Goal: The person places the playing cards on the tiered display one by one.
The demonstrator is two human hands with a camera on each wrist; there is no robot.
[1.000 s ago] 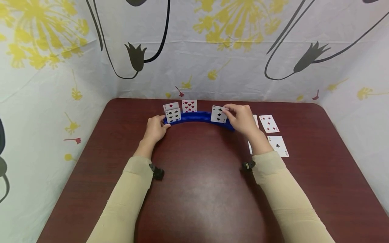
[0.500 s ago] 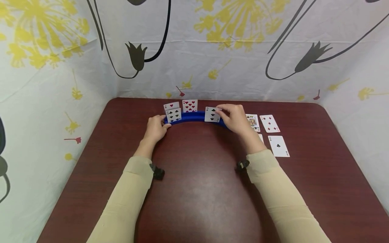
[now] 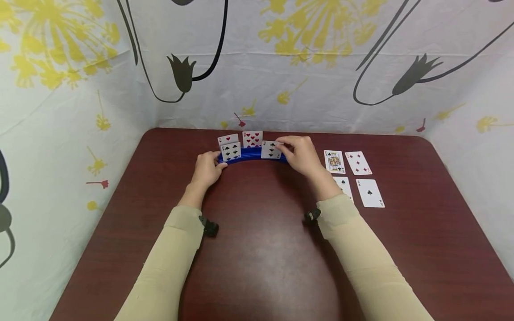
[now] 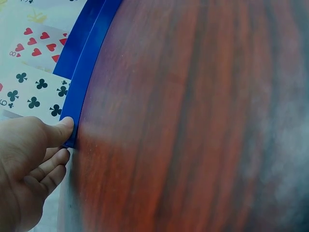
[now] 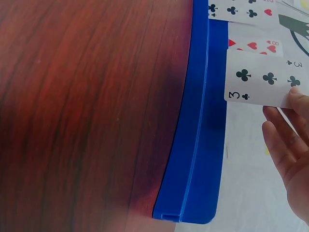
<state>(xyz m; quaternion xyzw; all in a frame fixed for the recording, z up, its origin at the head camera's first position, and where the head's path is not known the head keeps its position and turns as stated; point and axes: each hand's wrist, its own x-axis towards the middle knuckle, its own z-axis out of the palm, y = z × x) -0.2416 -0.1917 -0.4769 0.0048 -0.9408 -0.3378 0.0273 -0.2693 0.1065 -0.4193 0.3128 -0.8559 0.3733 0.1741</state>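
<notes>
A curved blue playing-card holder lies near the table's far side. My left hand grips its left end, thumb on the front edge as the left wrist view shows. Standing in the holder are the six of clubs, a heart card partly hidden behind it, and the eight of hearts. Between thumb and fingers my right hand pinches the three of clubs by its edge. That card is upright at the holder, just right of the eight of hearts; whether it sits in a slot I cannot tell.
Right of my right hand, several cards lie face up on the table: a face card, a diamond card, the ace of clubs and a spade card, partly hidden by my forearm. Patterned cloth rises behind the table.
My right hand has moved left along the holder with the three of clubs, towards the eight of hearts, uncovering more of the cards on the table. The left hand has stayed put.
</notes>
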